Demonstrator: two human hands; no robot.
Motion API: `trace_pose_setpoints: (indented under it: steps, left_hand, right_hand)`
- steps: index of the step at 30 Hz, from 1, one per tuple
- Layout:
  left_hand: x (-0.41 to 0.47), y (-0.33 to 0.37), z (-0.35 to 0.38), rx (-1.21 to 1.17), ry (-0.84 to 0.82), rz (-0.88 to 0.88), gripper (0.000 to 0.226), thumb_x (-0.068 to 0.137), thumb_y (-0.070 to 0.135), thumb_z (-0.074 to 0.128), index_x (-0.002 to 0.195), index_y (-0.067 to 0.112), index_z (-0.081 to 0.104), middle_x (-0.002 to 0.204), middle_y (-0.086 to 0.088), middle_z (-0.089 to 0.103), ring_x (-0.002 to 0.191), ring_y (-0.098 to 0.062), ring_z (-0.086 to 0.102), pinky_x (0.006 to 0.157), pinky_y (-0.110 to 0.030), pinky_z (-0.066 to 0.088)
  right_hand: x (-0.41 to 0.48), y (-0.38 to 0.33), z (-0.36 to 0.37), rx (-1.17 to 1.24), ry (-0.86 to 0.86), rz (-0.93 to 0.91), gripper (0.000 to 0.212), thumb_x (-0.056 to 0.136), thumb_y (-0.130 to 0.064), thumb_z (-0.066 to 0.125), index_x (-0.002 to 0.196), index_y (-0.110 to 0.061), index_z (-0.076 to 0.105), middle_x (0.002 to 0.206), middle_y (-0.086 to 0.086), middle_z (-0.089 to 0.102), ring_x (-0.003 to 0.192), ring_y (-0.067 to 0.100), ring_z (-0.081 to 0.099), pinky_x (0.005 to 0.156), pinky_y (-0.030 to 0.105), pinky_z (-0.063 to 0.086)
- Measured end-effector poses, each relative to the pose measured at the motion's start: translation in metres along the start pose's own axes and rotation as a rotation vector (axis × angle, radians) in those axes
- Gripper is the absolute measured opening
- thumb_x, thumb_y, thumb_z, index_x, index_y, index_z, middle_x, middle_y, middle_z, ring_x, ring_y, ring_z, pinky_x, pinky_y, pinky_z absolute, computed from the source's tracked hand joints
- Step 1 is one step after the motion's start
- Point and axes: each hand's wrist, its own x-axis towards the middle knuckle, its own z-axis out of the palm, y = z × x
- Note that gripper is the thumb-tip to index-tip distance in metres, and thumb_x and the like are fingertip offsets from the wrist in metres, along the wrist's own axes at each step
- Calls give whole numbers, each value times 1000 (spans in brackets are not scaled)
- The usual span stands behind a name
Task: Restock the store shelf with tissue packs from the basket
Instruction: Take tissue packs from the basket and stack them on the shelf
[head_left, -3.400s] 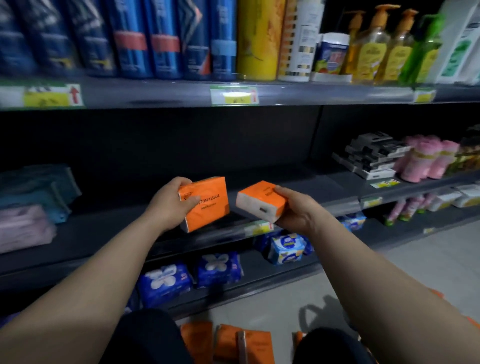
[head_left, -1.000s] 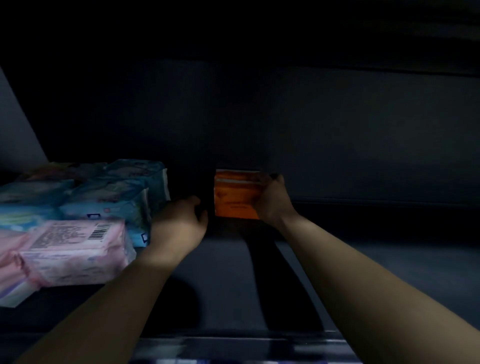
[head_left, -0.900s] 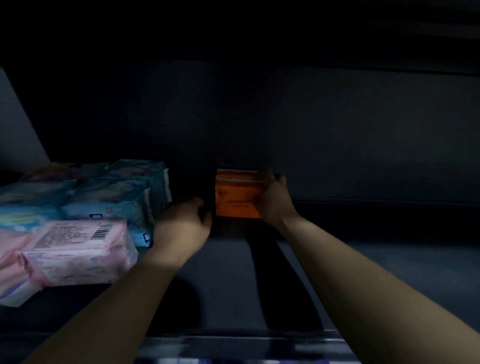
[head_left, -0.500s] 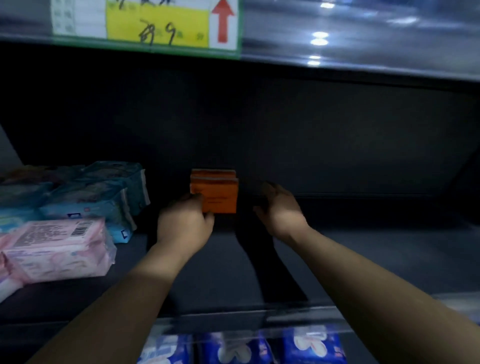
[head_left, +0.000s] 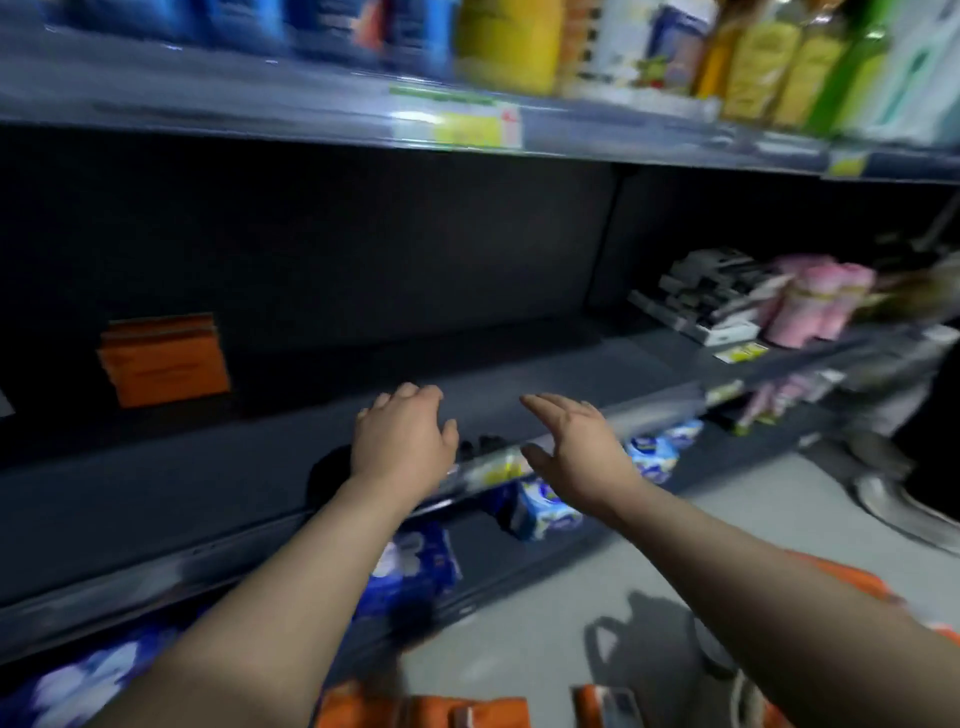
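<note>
Orange tissue packs (head_left: 163, 358) stand upright at the back of the dark middle shelf (head_left: 545, 374), at the left. My left hand (head_left: 402, 439) hovers over the shelf's front edge, fingers relaxed, holding nothing. My right hand (head_left: 569, 441) is beside it, fingers spread and empty. Both hands are well to the right of the shelved packs. More orange tissue packs (head_left: 415, 709) lie below at the bottom edge of the view; the basket itself is hard to make out. The picture is blurred by motion.
Bottles (head_left: 753, 62) and blue packs line the upper shelf. On the right of the middle shelf are dark boxes (head_left: 711, 301) and pink packs (head_left: 815, 306). Blue-and-white packs (head_left: 545, 509) fill the lower shelf. Grey floor (head_left: 623, 571) lies at the right.
Both hands have let go of the orange packs and drawn back to the shelf's front edge. My view has pulled out of the shelf and swung right; the packs now sit far left.
</note>
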Motion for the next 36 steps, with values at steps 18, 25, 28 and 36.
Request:
trace_pose_setpoints:
  steps: [18,25,28,36]
  left_hand:
    - [-82,306,150,-81,-388,461,36,88,41,52,117,19,57,120,-6,59,113,-29,55,91,-37,43]
    - [-95,369,207,-144,-598,508,56,77,61,51,114,19,58,117,-7,62,111,-30,57,89,-41,48]
    - [-97,383,229,-200,-703,497,68,66,62,59,124,26,53,124,-2,61,115,-26,57,93,-40,48]
    - [-105,385,237,-324,-757,390,35,74,40,76,100,22,61,95,3,64,90,-20,61,77,-33,49]
  right_hand:
    - [-254,259,-93,-105,-25,618,58,86,-26,63,141,-20,45,142,2,49,122,24,51,108,38,33]
    - [-290,310,-88,-79,-85,717,59,87,-29,63,141,-22,43,142,2,49,128,23,46,112,39,29]
    - [-297,320,-83,-47,-97,726,58,86,-29,64,140,-21,45,139,3,53,126,25,49,107,36,36]
    - [-308,331,-77,14,-148,781,61,83,-30,65,140,-24,44,135,4,57,123,24,51,99,34,44]
